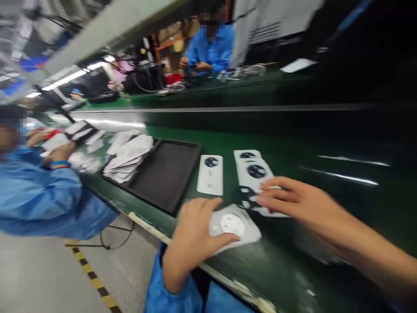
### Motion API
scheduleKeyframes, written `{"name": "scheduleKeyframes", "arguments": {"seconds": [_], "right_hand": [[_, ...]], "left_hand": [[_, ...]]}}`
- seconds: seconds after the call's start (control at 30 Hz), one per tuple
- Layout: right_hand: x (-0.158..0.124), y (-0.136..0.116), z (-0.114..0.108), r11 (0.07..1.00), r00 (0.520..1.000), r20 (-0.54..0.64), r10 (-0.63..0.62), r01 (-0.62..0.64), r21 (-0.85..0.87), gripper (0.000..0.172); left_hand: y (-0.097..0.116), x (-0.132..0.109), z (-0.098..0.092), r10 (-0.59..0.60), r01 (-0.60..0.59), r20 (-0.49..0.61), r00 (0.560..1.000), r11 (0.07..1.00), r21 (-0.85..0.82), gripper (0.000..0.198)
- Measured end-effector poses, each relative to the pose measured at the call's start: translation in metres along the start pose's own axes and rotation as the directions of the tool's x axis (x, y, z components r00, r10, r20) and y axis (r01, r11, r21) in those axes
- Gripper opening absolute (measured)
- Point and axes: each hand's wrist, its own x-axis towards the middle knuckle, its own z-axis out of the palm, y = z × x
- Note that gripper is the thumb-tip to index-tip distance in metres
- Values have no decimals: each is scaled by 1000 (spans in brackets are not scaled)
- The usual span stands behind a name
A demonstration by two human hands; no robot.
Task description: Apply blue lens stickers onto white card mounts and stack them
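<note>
My left hand (198, 232) has its thumb on top of a whitish, partly see-through packet (250, 224) that bears a white disc with small holes, near the table's front edge. The thumb and fingers of my right hand (288, 198) pinch the edge of a dark piece with pale cutouts (245, 198), just above that packet. Behind the right fingertips lie overlapping white cards (243, 167), each with a round black camera-like patch. One more white card (210, 178) with such a patch lies flat to their left, touched by neither hand.
A black tray (166, 174) stands left on the green table (280, 139), with a pile of white packets (130, 154) at its left end. A co-worker in a blue sleeve (39, 191) sits at the far left. Another person (211, 45) works across the bench.
</note>
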Motion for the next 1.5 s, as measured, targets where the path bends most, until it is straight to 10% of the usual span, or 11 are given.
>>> {"name": "scheduleKeyframes", "arguments": {"seconds": [0.17, 1.5], "right_hand": [[-2, 12, 6, 979, 965, 220, 141, -169, 114, 52], [1, 14, 11, 953, 908, 293, 301, -295, -64, 38]], "left_hand": [[-21, 4, -2, 22, -41, 248, 969, 997, 73, 124], [-19, 8, -3, 28, -41, 344, 939, 999, 30, 89]]}}
